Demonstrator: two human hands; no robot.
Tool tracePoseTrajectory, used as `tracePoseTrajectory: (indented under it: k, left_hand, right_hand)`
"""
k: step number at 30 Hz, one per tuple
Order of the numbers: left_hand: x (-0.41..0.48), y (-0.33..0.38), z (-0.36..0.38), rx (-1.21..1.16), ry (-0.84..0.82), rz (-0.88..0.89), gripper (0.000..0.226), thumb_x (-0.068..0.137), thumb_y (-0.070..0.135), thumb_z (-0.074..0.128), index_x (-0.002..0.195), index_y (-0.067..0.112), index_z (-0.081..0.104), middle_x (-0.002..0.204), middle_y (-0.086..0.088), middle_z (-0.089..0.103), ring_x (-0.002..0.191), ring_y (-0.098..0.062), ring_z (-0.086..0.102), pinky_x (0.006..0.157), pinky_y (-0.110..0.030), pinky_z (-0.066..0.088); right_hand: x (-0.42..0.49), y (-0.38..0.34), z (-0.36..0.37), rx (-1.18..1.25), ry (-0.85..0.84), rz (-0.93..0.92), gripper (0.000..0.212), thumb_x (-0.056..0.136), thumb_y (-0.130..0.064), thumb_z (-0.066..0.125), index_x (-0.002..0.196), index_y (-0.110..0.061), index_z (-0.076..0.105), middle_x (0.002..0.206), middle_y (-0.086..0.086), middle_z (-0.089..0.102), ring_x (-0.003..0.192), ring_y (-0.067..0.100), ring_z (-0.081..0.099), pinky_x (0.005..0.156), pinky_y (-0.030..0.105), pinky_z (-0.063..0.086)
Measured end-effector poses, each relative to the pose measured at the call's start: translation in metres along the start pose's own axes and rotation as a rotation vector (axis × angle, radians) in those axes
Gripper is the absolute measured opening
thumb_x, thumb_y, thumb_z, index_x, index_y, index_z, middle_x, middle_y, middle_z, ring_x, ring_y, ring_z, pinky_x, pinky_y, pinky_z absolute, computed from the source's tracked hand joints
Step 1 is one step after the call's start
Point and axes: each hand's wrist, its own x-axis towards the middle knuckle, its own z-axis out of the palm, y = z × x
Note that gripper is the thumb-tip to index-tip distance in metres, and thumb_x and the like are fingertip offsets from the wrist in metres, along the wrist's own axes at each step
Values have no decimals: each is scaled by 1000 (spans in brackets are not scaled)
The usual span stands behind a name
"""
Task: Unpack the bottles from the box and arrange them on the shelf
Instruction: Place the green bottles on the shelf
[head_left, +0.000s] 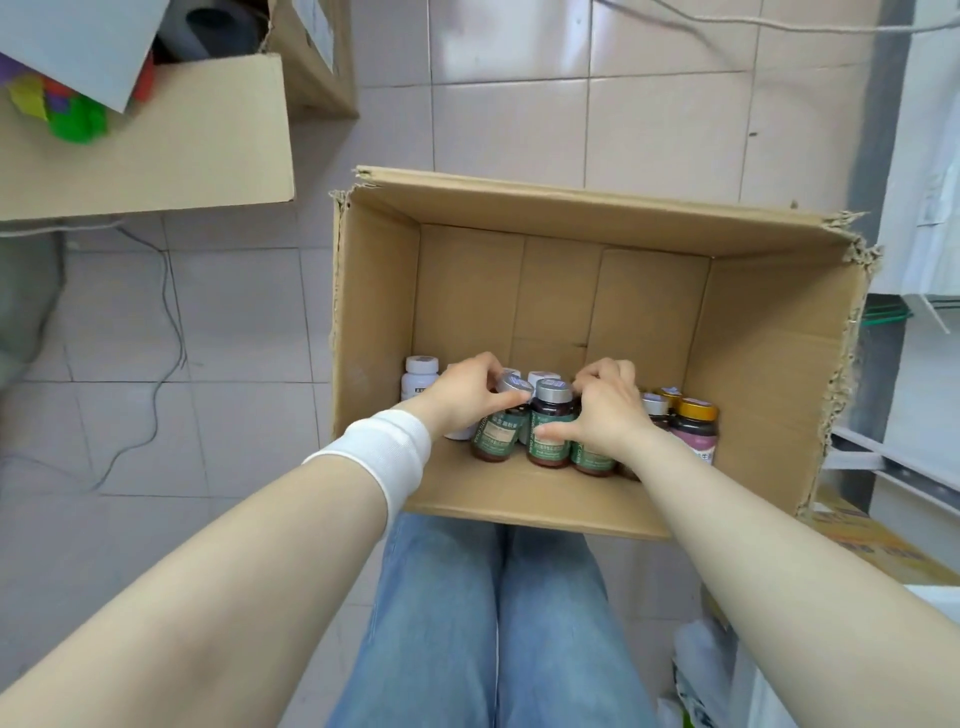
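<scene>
Left hand (470, 400) and right hand (605, 410) grip bottles (551, 415) inside the box (374, 312).

Open brown cardboard box (571, 228) on the floor, top edges torn ragged, far half bare inside. The bottles are all upright, bunched along the near wall: a white bottle (420, 376) far left, dark green-label bottles with silver caps in the middle, and a gold-capped bottle (696, 423) with a pink label on the right. The left hand (467, 395) grips the left green-label bottle (496, 441), and the right hand (602, 410) holds the middle green-label bottle (550, 452).
</scene>
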Motion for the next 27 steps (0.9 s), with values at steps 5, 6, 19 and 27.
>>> tracePoseTrajectory:
  k: [5,6,19,27]
  left_hand:
    - [-19,3,-7,-45,72,72,38,88,37,61,112,8,50,101,-1,57,91,-14,51,76,-22,37]
    - [-25,6,-11,-76,99,84,37,89,36,60,113,9,50,101,1,56,93,-13,51,77,-21,36]
    - [-174,75,-18,-393,112,355,24,94,36,52,112,21,51,111,1,59,103,-12,57,86,-23,47]
    - [-291,90,12,-294,-164,506,29,95,46,42,109,21,49,113,-8,59,100,-22,57,82,-33,50]
  right_hand:
    - [-16,5,-9,132,102,-62,73,66,-48,77,122,-7,55,124,4,46,124,20,28,102,29,31]
    - [-22,6,-12,162,111,-69,72,65,-46,79,121,-8,55,123,4,47,124,20,28,101,28,31]
    - [-213,21,-53,979,423,155,56,71,-10,79,113,-16,42,117,5,56,105,18,56,97,33,45]
    - [-348,-45,39,1771,714,160,58,65,-27,81,114,-14,52,109,9,63,89,14,61,76,31,52]
